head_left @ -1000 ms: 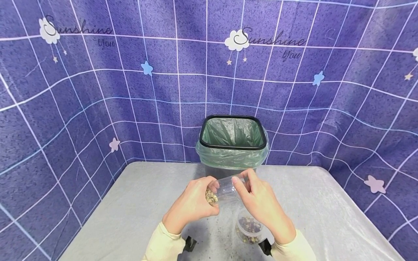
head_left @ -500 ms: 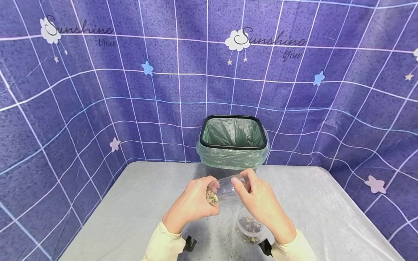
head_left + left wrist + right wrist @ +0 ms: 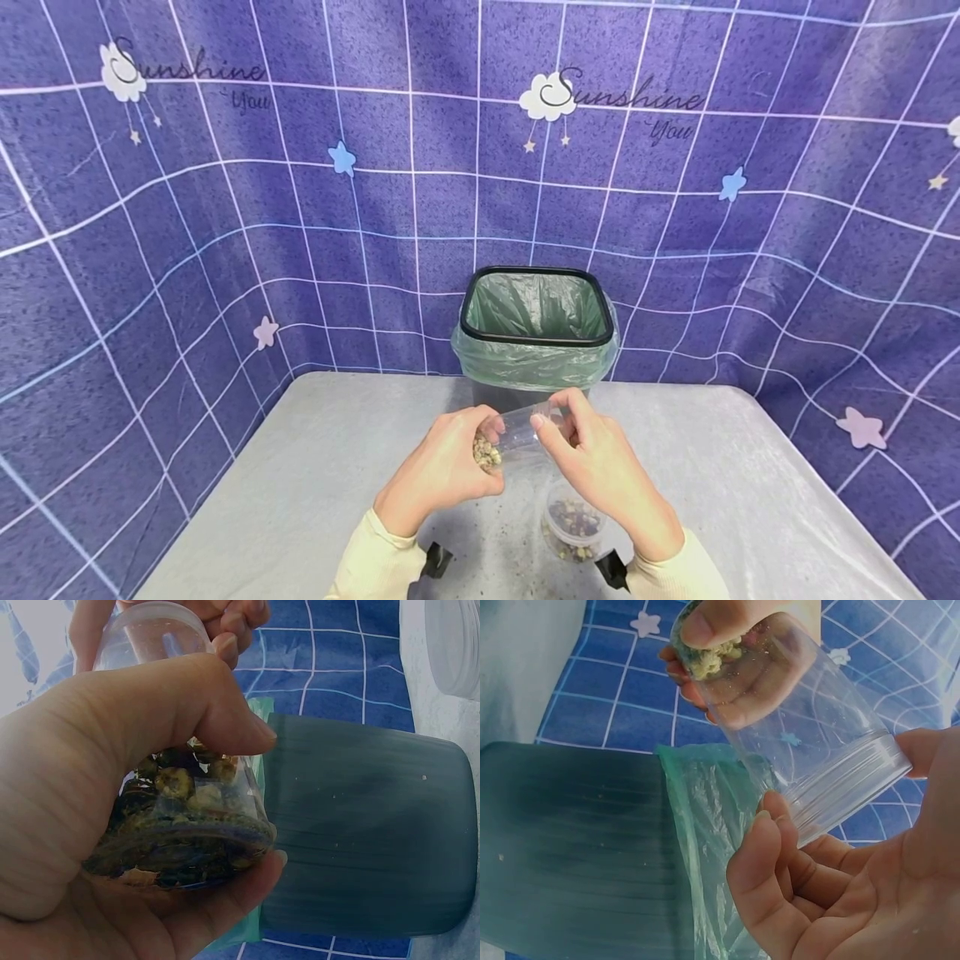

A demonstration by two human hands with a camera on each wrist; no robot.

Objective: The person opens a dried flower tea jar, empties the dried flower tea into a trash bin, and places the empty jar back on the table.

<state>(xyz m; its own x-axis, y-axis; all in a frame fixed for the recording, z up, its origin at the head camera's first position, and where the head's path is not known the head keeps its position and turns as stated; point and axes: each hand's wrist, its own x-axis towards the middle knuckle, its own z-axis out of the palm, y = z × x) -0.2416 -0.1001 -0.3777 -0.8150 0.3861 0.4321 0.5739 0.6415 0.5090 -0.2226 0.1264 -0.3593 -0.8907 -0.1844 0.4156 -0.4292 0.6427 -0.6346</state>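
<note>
A clear plastic jar (image 3: 521, 429) lies tilted between my two hands, above the table. Dried yellow-green flower buds (image 3: 486, 454) are gathered at its base. My left hand (image 3: 442, 467) grips that base, thumb on one side and fingers on the other. At the other end, the fingers and thumb of my right hand (image 3: 603, 458) curl round the ribbed clear lid (image 3: 859, 784). In the left wrist view the buds (image 3: 176, 782) show dark through the jar's wall under my thumb. A second clear jar (image 3: 573, 525), part full of dried pieces, stands below my right hand.
A dark bin (image 3: 367, 832) with a black rim stands at the table's back edge, lined with a green plastic bag (image 3: 534, 362). Small crumbs lie on the grey cloth-covered table (image 3: 315, 467). A purple gridded curtain (image 3: 405, 200) hangs behind and at both sides.
Both hands keep their hold on the jar, almost in the same place. Only the head view has shifted very slightly.
</note>
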